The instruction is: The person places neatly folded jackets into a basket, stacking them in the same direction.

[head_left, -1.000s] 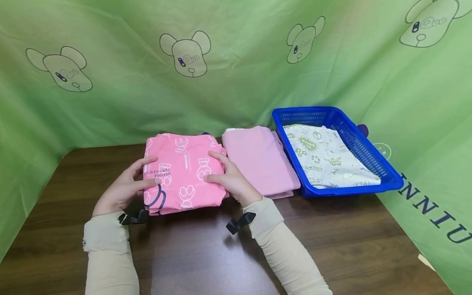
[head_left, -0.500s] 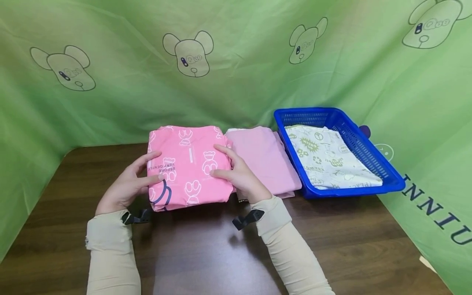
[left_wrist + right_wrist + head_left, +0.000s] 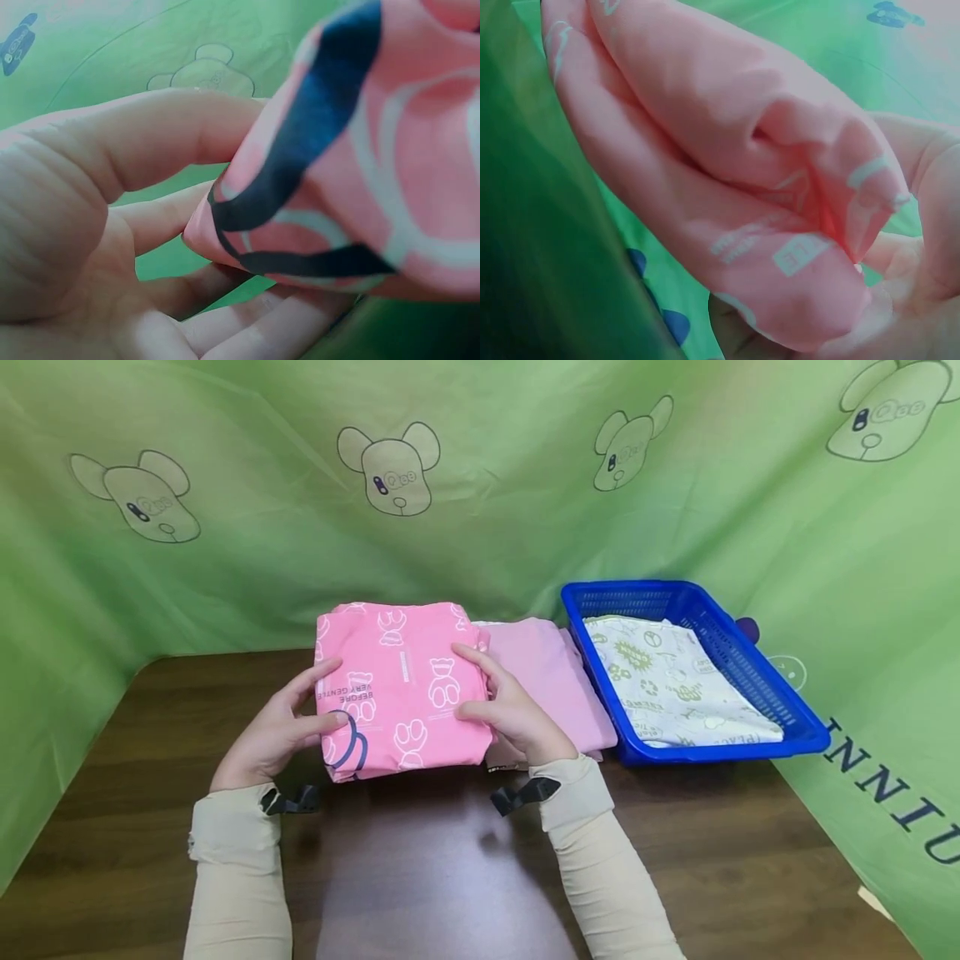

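A folded pink cloth (image 3: 405, 693) with white bear outlines and dark lettering is held up off the table between both hands. My left hand (image 3: 273, 727) grips its left side, the thumb on top. In the left wrist view, the fingers (image 3: 277, 322) reach under the cloth's lower edge. On the opposite side my right hand (image 3: 517, 710) grips the right edge, thumb on top. Its folded layers show in the right wrist view, with the fingers partly hidden beneath. A folded lilac cloth (image 3: 547, 685) lies just right of it, partly covered by the right hand and the pink cloth.
A blue plastic basket (image 3: 806, 735) stands at the back right, holding a folded white cloth (image 3: 675, 685) with green print. The brown wooden table (image 3: 420, 877) runs back to a green printed curtain (image 3: 495, 552) behind and at the sides.
Both hands have lifted the pink cloth and carried it slightly right and away from me, and it now overlaps the lilac cloth more in view. The basket has stayed put.
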A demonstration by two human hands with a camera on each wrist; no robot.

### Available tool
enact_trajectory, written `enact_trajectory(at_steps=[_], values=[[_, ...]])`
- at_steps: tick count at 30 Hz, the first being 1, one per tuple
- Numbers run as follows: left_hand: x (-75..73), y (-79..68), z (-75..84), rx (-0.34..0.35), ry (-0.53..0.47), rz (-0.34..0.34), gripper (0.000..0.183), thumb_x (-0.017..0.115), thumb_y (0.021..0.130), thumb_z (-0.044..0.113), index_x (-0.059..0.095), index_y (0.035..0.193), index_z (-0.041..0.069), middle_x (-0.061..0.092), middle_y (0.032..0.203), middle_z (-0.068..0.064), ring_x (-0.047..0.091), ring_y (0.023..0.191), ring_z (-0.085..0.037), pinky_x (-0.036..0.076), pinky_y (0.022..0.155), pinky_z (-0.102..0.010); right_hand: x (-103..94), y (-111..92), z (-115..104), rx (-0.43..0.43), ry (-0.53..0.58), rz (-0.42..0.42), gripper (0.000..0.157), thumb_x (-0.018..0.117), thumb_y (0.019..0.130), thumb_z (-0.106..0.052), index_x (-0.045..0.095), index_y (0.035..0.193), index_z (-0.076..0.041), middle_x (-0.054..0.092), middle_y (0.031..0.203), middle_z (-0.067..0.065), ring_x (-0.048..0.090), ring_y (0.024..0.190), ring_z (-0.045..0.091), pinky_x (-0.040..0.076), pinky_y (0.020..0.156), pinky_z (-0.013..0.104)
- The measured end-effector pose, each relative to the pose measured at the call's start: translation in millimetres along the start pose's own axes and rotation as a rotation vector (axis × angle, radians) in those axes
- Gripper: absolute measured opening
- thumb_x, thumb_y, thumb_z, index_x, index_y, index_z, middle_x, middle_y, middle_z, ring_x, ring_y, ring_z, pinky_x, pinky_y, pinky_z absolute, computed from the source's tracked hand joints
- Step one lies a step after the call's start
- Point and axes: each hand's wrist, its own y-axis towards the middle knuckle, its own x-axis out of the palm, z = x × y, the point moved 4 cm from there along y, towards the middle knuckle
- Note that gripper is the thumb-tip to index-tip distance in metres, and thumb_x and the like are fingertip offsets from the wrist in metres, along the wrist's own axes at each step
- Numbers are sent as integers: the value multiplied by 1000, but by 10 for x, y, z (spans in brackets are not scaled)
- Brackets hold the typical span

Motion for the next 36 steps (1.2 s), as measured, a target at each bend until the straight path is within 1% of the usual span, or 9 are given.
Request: enact_trajectory(at_steps=[4, 9, 11, 16, 21, 26, 30, 33, 36], values=[[73, 16, 24, 16, -26, -44, 79, 65, 84, -2, 30, 148, 28, 25, 142, -15, 61, 99, -24, 52, 82, -40, -83, -27, -42, -5, -41, 25, 84, 60, 75, 13, 39, 142, -32, 45, 130, 15, 55, 100, 27, 54, 76, 36], [168, 22, 4, 4, -26, -81, 82, 66, 85, -1, 26, 148, 31, 28, 140, -16, 64, 96, -25, 52, 84, -39, -171, -48, -95, -46, -90, 29, 85, 59, 72, 14, 37, 144, -27, 44, 131, 15, 54, 102, 26, 53, 78, 32], [204, 31, -9, 4, -26, -91, 83, 66, 84, -2, 26, 149, 32, 27, 140, -15, 65, 95, -26, 52, 84, -38, -205, -67, -113, -50, -103, 31, 85, 59, 72, 14, 37, 144, -26, 45, 131, 15, 54, 102, 25, 53, 78, 31], [281, 66, -11, 32, -36, -100, 86, 66, 83, -4, 26, 148, 34, 26, 141, -14, 66, 93, -27, 52, 83, -37, -284, -110, -162, -44, -117, 29, 85, 59, 73, 13, 38, 143, -29, 45, 131, 15, 55, 101, 26, 53, 77, 32], [369, 104, 0, 59, -69, -119, 88, 65, 82, -8, 24, 149, 33, 23, 145, -10, 64, 96, -28, 52, 83, -41, -371, -131, -201, -48, -155, 27, 85, 61, 73, 13, 37, 144, -27, 43, 134, 14, 52, 105, 27, 53, 78, 31], [472, 140, -12, 87, -110, -131, 91, 62, 82, -12, 21, 150, 32, 20, 148, -9, 63, 95, -26, 52, 81, -41, -457, -168, -232, -29, -228, 58, 86, 61, 72, 13, 38, 144, -27, 43, 132, 15, 52, 104, 27, 53, 76, 31], [558, 163, -16, 96, -156, -143, 91, 59, 82, -15, 20, 150, 32, 18, 149, -8, 62, 94, -26, 53, 79, -41, -526, -202, -270, -18, -257, 78, 86, 61, 72, 13, 38, 143, -29, 41, 134, 14, 51, 105, 28, 52, 77, 30], [624, 179, -17, 89, -187, -142, 92, 58, 82, -16, 21, 149, 34, 18, 148, -6, 61, 96, -27, 53, 79, -41, -577, -219, -305, -36, -271, 82, 86, 61, 72, 14, 38, 144, -27, 38, 137, 12, 49, 108, 28, 51, 78, 28], [686, 197, -20, 100, -190, -137, 92, 59, 82, -16, 22, 149, 35, 17, 149, -5, 59, 98, -29, 54, 78, -42, -628, -234, -335, -55, -277, 92, 85, 61, 72, 14, 38, 144, -25, 35, 140, 9, 46, 111, 26, 50, 80, 26]])
